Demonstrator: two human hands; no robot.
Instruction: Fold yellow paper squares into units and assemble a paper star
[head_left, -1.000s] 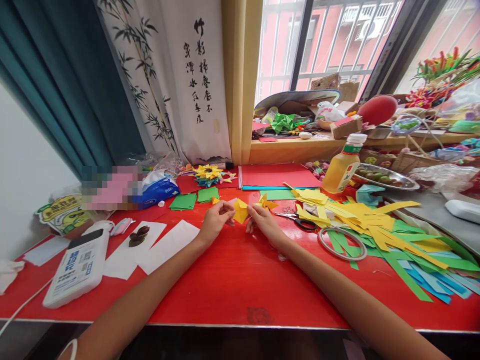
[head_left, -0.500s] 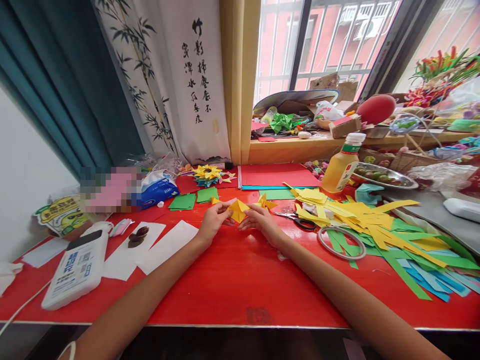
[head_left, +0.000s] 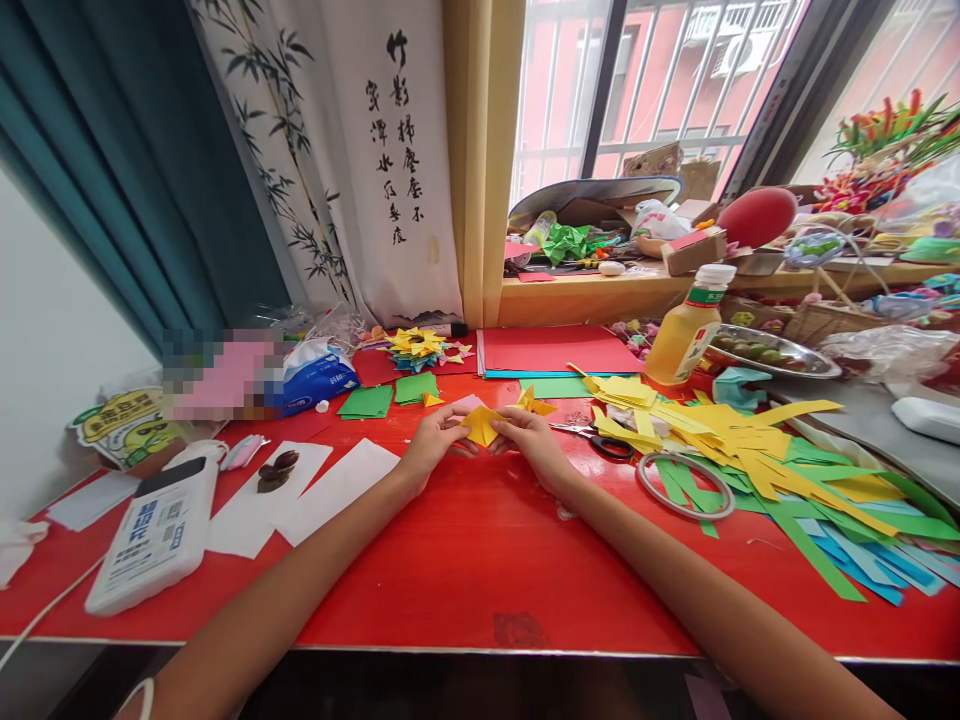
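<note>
Both my hands meet at the middle of the red table (head_left: 465, 560). My left hand (head_left: 429, 442) and my right hand (head_left: 531, 442) each pinch an edge of a small folded yellow paper piece (head_left: 481, 425), held just above the tabletop. A second folded yellow piece (head_left: 534, 404) lies right behind my right hand. Scissors (head_left: 600, 440) lie just right of my right hand.
Yellow, green and blue paper strips (head_left: 757, 460) and a tape ring (head_left: 684, 485) cover the right side. A juice bottle (head_left: 686, 330), red sheets (head_left: 555, 350), a pile of folded stars (head_left: 416, 348), green squares (head_left: 367, 402), white sheets (head_left: 330, 490) and a white device (head_left: 154, 535) lie around.
My hands have drawn closer together, and the yellow paper has gone from standing between the fingertips to lying flatter and lower between them.
</note>
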